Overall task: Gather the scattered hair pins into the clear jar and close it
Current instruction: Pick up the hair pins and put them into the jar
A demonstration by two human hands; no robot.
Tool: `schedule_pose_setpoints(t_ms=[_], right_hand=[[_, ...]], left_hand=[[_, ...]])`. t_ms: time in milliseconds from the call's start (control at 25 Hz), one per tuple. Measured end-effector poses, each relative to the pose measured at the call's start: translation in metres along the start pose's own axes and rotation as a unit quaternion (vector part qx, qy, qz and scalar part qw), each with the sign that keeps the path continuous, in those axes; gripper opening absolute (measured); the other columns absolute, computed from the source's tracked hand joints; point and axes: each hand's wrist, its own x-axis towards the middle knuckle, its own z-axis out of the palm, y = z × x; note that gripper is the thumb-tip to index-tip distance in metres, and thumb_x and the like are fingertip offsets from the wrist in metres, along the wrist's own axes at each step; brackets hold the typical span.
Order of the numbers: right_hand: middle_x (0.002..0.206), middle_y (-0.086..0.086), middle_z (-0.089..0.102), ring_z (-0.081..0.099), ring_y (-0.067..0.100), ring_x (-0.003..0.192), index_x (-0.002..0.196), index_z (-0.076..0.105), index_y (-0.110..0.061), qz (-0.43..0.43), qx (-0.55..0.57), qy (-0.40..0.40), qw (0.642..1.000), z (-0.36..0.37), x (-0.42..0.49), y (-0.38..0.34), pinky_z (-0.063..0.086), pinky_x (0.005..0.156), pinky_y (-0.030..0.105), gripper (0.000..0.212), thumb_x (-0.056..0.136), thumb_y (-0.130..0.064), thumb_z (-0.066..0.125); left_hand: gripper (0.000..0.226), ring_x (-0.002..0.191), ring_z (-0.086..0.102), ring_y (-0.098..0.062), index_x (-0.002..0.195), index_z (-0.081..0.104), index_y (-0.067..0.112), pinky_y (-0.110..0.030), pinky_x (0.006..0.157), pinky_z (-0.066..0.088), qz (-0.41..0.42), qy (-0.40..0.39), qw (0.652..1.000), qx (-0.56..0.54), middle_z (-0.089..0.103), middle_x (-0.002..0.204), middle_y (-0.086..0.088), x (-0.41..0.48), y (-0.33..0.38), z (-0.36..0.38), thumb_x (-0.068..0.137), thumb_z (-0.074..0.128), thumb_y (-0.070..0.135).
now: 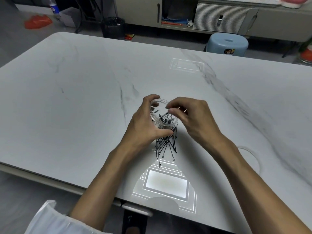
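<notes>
Left hand: left hand [143, 122] is gripping the jar [157, 107] round its wall, thumb on the near side, fingers curling over the far rim.
Right hand: right hand [194, 119] is hovering over the jar mouth with its fingertips curled together; they are blurred, so I cannot tell whether a pin is pinched.
Jar: standing uncapped near the middle of the table [84, 98], holding a dark tangle of pins.
Pins [166, 146]: the pile is lying just nearside of the jar, touching its base, between both wrists.
Lid [253, 157]: a faint clear ring is lying right of the pile, partly hidden by the right forearm.
Beyond far edge: stool [228, 44] and bin [113, 27] are standing on the floor.
</notes>
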Motion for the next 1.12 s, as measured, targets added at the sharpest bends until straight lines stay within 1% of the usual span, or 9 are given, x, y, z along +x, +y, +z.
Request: schedule_pose_setpoints(t_ms=[80, 160, 280, 360, 440, 600, 840, 1000, 1120], right_hand=[[0.082, -0.010, 0.070, 0.059, -0.002, 0.068, 0.093, 0.074, -0.018, 0.039, 0.033, 0.038, 0.998, 0.001, -0.003, 0.002, 0.043, 0.068, 0.010, 0.009, 0.086, -0.015, 0.070], [0.073, -0.006, 0.070, 0.063, 0.007, 0.066, 0.080, 0.073, -0.018, 0.125, -0.002, 0.054, 0.991, -0.005, -0.005, 0.012, 0.048, 0.067, 0.023, 0.006, 0.083, -0.022, 0.072], [0.069, 0.006, 0.067, 0.066, 0.026, 0.071, 0.071, 0.070, -0.013, 0.255, -0.165, -0.140, 0.942, 0.000, -0.013, 0.020, 0.047, 0.062, 0.029, 0.040, 0.070, -0.052, 0.078], [0.073, 0.006, 0.058, 0.062, 0.029, 0.077, 0.079, 0.068, -0.014, 0.262, -0.249, -0.210, 0.908, 0.016, -0.023, 0.013, 0.040, 0.061, 0.029, 0.051, 0.061, -0.060, 0.079], [0.081, 0.007, 0.058, 0.061, 0.031, 0.084, 0.087, 0.067, -0.016, 0.244, -0.267, -0.208, 0.909, 0.027, -0.028, 0.007, 0.040, 0.064, 0.029, 0.045, 0.063, -0.052, 0.080], [0.097, 0.009, 0.067, 0.062, 0.032, 0.089, 0.093, 0.068, -0.017, 0.247, -0.272, -0.190, 0.910, 0.024, -0.027, 0.013, 0.043, 0.068, 0.030, 0.026, 0.073, -0.030, 0.076], [0.089, 0.008, 0.065, 0.057, 0.032, 0.076, 0.089, 0.066, -0.015, 0.245, -0.280, -0.189, 0.909, 0.023, -0.030, 0.017, 0.041, 0.062, 0.029, 0.016, 0.072, -0.016, 0.066], [0.081, 0.006, 0.051, 0.045, 0.030, 0.070, 0.093, 0.065, -0.015, 0.228, -0.315, -0.177, 0.904, 0.021, -0.031, 0.015, 0.036, 0.062, 0.028, 0.018, 0.077, -0.010, 0.060], [0.071, 0.004, 0.041, 0.041, 0.029, 0.069, 0.077, 0.054, -0.011, 0.233, -0.328, -0.176, 0.898, 0.018, -0.031, 0.009, 0.031, 0.055, 0.026, 0.006, 0.080, -0.008, 0.058]], left_hand=[[0.099, 0.113, 0.054, -0.003, 0.130, 0.036, 0.043, -0.014, 0.088, 0.042, -0.001, 0.011, 1.000, -0.007, 0.057, 0.121, 0.014, 0.000, -0.001, -0.002, 0.047, 0.090, 0.040], [0.099, 0.111, 0.054, 0.000, 0.130, 0.037, 0.041, -0.006, 0.083, 0.039, -0.010, 0.042, 0.999, -0.020, 0.057, 0.120, 0.013, 0.001, -0.002, -0.006, 0.049, 0.093, 0.034], [0.098, 0.109, 0.056, -0.004, 0.132, 0.038, 0.037, -0.009, 0.083, 0.041, -0.029, 0.089, 0.995, -0.040, 0.058, 0.120, 0.010, 0.003, -0.003, -0.012, 0.051, 0.094, 0.032], [0.098, 0.110, 0.057, -0.009, 0.132, 0.038, 0.036, -0.011, 0.083, 0.042, -0.036, 0.096, 0.994, -0.048, 0.059, 0.121, 0.009, 0.004, -0.002, -0.013, 0.052, 0.095, 0.031], [0.098, 0.110, 0.057, -0.009, 0.132, 0.038, 0.035, -0.009, 0.081, 0.041, -0.035, 0.094, 0.994, -0.046, 0.058, 0.121, 0.009, 0.004, -0.002, -0.013, 0.053, 0.095, 0.031], [0.098, 0.110, 0.057, -0.009, 0.133, 0.037, 0.036, -0.015, 0.083, 0.042, -0.037, 0.092, 0.994, -0.048, 0.058, 0.122, 0.010, 0.003, -0.001, -0.012, 0.053, 0.094, 0.031], [0.098, 0.111, 0.056, -0.007, 0.132, 0.037, 0.037, -0.016, 0.084, 0.042, -0.039, 0.088, 0.994, -0.055, 0.058, 0.121, 0.011, 0.005, 0.001, -0.012, 0.053, 0.094, 0.033], [0.098, 0.112, 0.056, -0.009, 0.132, 0.037, 0.037, -0.017, 0.084, 0.042, -0.038, 0.088, 0.994, -0.057, 0.058, 0.122, 0.010, 0.004, 0.001, -0.011, 0.052, 0.093, 0.034], [0.097, 0.111, 0.056, -0.009, 0.132, 0.037, 0.038, -0.014, 0.082, 0.041, -0.035, 0.083, 0.995, -0.052, 0.057, 0.122, 0.010, 0.003, 0.002, -0.009, 0.052, 0.092, 0.035]])
